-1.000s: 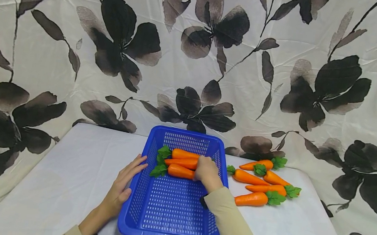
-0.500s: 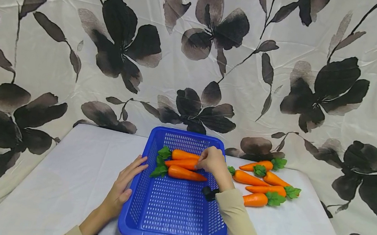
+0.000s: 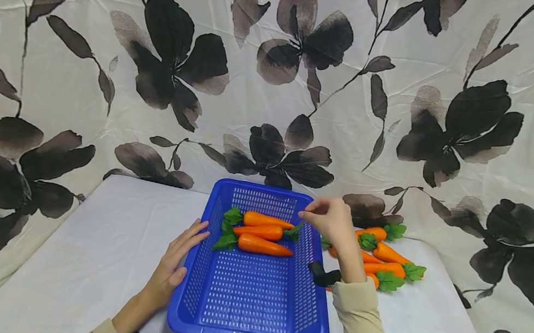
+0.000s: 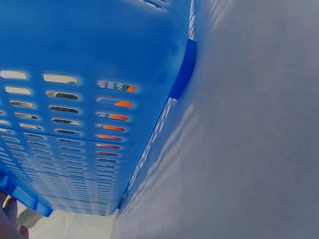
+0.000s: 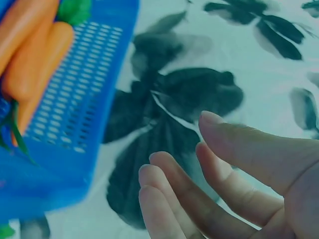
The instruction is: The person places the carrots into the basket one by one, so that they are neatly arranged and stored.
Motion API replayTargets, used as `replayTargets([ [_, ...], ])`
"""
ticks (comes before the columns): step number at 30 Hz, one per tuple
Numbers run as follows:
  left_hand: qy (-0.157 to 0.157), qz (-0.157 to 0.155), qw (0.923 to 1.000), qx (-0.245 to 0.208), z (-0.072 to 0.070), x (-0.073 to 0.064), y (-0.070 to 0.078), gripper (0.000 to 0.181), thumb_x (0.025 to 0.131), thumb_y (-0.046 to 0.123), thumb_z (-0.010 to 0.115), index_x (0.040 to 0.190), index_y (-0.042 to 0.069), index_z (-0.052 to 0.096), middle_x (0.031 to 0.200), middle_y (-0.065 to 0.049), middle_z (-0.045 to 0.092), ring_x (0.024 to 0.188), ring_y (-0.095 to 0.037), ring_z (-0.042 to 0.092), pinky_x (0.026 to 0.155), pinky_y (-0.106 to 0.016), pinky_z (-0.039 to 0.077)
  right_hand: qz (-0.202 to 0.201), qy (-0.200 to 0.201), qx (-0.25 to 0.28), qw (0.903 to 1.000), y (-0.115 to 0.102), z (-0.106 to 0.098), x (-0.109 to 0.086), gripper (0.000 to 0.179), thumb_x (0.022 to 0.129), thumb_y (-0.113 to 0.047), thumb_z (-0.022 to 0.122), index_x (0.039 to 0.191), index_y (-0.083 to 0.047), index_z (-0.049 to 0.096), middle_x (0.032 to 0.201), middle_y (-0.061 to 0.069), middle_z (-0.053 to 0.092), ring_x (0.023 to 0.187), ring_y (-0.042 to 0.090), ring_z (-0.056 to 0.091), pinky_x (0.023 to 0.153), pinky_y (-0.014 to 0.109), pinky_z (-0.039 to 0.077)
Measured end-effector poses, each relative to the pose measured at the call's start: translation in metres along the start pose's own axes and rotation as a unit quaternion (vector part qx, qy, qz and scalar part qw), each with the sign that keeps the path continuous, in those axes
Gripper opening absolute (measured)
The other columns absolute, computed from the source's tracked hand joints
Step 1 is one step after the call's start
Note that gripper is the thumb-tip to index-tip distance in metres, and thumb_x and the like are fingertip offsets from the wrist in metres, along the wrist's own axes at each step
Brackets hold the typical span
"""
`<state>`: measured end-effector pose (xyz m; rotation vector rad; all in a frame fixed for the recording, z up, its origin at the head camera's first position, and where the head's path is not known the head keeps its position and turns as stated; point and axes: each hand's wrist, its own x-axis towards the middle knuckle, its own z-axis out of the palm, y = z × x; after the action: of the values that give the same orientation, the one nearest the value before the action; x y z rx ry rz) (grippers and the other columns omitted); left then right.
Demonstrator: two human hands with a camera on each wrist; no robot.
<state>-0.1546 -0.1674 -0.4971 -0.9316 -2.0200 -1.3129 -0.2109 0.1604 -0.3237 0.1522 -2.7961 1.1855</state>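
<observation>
A blue perforated plastic basket (image 3: 247, 293) stands on the white-covered table. Three orange carrots lie side by side at its far end: the near carrot (image 3: 263, 245) and far carrot (image 3: 266, 220) have leaves to the left, the middle carrot (image 3: 259, 231) to the right. My left hand (image 3: 168, 265) rests against the basket's left rim, fingers extended. Over the right rim hovers my right hand (image 3: 335, 221), and the right wrist view shows its loosely bent fingers (image 5: 174, 174) with nothing between them. In the left wrist view, the basket wall (image 4: 99, 40) hides most of the carrots.
Several more carrots (image 3: 388, 252) with green leaves lie on the table right of the basket, partly hidden by my right arm. A floral cloth (image 3: 277, 80) hangs behind the table (image 3: 143, 213). Black straps sit on both wrists.
My right hand has let go of the middle carrot in the basket, then risen and moved right to the rim. That carrot's leaves now show. My left hand stays in place.
</observation>
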Motion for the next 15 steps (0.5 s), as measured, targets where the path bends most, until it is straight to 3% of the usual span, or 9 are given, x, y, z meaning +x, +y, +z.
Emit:
replayTargets([
  [8,0.005,-0.002,1.0,-0.002,0.001,0.0,0.0,0.069,0.102,0.048,0.027,0.145,-0.003,0.045,0.153,-0.025,0.037,0.147,-0.041,0.02,0.118,-0.035,0.008,-0.04,0.077,0.033,0.9957,0.021,-0.034,-0.017,0.015,0.087,-0.018,0.076,0.091,-0.003,0.074,0.085,0.01,0.072,0.076,0.019,0.067,0.066,0.025,0.052],
  [15,0.011,-0.001,0.9999,-0.002,0.003,-0.001,0.001,0.071,0.102,0.05,0.025,0.144,-0.004,0.045,0.153,-0.025,0.037,0.148,-0.039,0.02,0.117,-0.035,0.008,-0.037,0.128,0.074,0.9884,0.058,-0.058,-0.033,0.024,0.092,-0.023,0.072,0.099,0.0,0.071,0.097,0.011,0.07,0.084,0.008,0.064,0.078,0.012,0.049],
])
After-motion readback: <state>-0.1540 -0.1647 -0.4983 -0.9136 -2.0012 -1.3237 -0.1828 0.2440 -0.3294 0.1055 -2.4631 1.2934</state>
